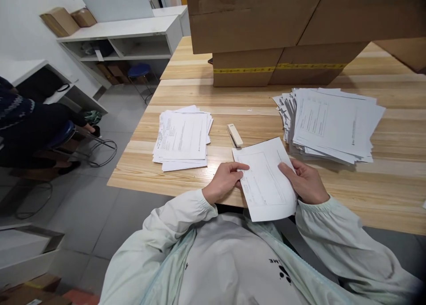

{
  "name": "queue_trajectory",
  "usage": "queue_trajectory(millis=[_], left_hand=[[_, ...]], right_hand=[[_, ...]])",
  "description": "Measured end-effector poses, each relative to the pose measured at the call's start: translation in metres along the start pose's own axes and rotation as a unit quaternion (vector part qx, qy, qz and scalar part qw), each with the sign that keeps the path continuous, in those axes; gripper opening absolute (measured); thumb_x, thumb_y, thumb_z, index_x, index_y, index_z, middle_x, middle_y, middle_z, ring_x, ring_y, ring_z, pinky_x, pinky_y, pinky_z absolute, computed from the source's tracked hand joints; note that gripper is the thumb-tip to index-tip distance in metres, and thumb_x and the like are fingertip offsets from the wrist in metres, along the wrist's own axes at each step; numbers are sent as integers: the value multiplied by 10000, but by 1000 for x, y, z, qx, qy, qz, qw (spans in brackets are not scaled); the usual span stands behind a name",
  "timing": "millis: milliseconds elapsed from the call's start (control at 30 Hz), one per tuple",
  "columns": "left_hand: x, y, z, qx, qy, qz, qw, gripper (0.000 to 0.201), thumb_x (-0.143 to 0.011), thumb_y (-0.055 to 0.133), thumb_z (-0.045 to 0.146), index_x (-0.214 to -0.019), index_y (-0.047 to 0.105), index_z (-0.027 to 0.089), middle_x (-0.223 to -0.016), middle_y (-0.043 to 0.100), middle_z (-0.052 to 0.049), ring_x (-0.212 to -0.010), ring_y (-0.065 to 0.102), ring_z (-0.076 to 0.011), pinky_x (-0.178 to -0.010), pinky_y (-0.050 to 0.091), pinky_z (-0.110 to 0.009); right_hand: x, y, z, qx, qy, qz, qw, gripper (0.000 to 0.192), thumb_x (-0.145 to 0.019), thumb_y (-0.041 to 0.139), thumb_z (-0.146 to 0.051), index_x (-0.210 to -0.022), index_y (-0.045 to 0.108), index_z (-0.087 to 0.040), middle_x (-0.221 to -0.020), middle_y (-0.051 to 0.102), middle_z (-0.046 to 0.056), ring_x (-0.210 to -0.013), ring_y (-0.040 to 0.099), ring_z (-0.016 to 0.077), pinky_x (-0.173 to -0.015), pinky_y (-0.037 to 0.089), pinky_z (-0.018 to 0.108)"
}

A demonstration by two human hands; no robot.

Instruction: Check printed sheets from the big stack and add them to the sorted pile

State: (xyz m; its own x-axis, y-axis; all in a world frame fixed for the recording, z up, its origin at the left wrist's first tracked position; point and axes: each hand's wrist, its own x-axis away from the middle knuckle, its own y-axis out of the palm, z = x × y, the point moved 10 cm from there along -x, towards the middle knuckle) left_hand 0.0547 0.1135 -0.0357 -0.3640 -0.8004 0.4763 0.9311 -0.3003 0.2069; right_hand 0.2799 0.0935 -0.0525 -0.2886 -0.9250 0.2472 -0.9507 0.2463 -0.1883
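Note:
A white printed sheet (264,178) is held over the near edge of the wooden table (186,176). My left hand (224,181) pinches its left edge and my right hand (304,181) grips its right edge. Just beyond the sheet lies a cream stapler (234,134) on the table. A smaller pile of printed papers (183,137) sits to the left of the stapler. A larger, fanned stack of papers (333,123) sits to the right.
Stacked cardboard boxes (273,30) fill the back of the table. To the left, a seated person in dark clothes (26,127) is on a blue stool. White shelving (123,39) with boxes stands against the far wall, with a blue stool (140,71) below it.

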Motion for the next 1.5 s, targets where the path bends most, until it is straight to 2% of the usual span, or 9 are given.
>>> queue_trajectory(millis=[200, 433, 500, 633, 767, 900, 1067, 1333, 1500], left_hand=[[-6, -9, 6, -1, -18, 36, 999, 275, -796, 530, -33, -986, 712, 45, -670, 623, -12, -553, 572, -61, -549, 509, -193], [-11, -12, 7, 16, -32, 33, 999, 262, -781, 548, -54, -965, 714, 31, -674, 638, -22, -562, 610, -78, -577, 550, -225], [-12, -11, 5, 14, -34, 29, 999, 267, -785, 540, -55, -973, 710, 31, -674, 639, -24, -566, 615, -81, -577, 555, -226], [-14, -11, 4, 31, -26, 31, 999, 277, -755, 546, -59, -965, 705, 30, -649, 646, -27, -554, 617, -90, -586, 566, -242], [-14, -11, 2, 45, -39, 39, 997, 268, -735, 528, -80, -920, 691, 25, -618, 637, -21, -512, 605, -93, -563, 558, -252], [-15, -11, 4, 46, -32, 30, 998, 262, -729, 532, -81, -895, 695, 40, -622, 635, -17, -530, 605, -91, -561, 549, -236], [-19, -12, 2, 42, -25, 15, 999, 260, -721, 534, -76, -865, 705, 57, -634, 647, -21, -550, 609, -88, -553, 531, -210], [-28, -18, 8, 61, -28, 31, 997, 220, -708, 548, -67, -830, 662, 75, -594, 610, 6, -524, 591, -81, -552, 541, -218], [14, -30, 10, 39, 3, 31, 999, 176, -738, 567, 5, -845, 663, 107, -553, 465, 74, -490, 494, -56, -547, 498, -208]], right_hand=[[-5, -4, -26, 111, -126, 3, 986, 486, -785, 685, -525, -1142, 697, -196, -700, 721, 3, -548, 595, 143, -510, 466, 265], [49, -36, -142, 424, -369, 87, 822, 337, -936, 495, -472, -1069, 744, -288, -870, 765, 56, -543, 586, 187, -553, 414, 360], [53, -6, -182, 415, -435, 45, 798, 319, -968, 462, -402, -1106, 721, -278, -946, 767, 60, -627, 621, 192, -616, 453, 367], [10, 97, -216, 315, -476, -104, 815, 311, -991, 445, -344, -1056, 714, -202, -976, 750, 70, -832, 658, 210, -769, 507, 374], [-56, 184, -190, 342, -460, -116, 811, 359, -1000, 375, -282, -1064, 699, -140, -1106, 706, 130, -1082, 569, 265, -1018, 404, 451], [-87, 217, -145, 393, -421, -134, 807, 401, -1015, 325, -300, -1091, 684, -140, -1196, 654, 152, -1168, 476, 287, -1044, 357, 459], [-90, 216, -124, 427, -383, -128, 809, 422, -1024, 304, -324, -1100, 679, -144, -1282, 610, 160, -1249, 405, 314, -1035, 348, 475], [-103, 228, -148, 429, -355, -148, 817, 431, -997, 401, -397, -1226, 657, -136, -1390, 566, 177, -1312, 402, 349, -1068, 335, 544], [-57, 155, -199, 330, -455, -140, 815, 494, -950, 514, -495, -1315, 602, -174, -1374, 599, 153, -1289, 505, 326, -1094, 368, 543]])
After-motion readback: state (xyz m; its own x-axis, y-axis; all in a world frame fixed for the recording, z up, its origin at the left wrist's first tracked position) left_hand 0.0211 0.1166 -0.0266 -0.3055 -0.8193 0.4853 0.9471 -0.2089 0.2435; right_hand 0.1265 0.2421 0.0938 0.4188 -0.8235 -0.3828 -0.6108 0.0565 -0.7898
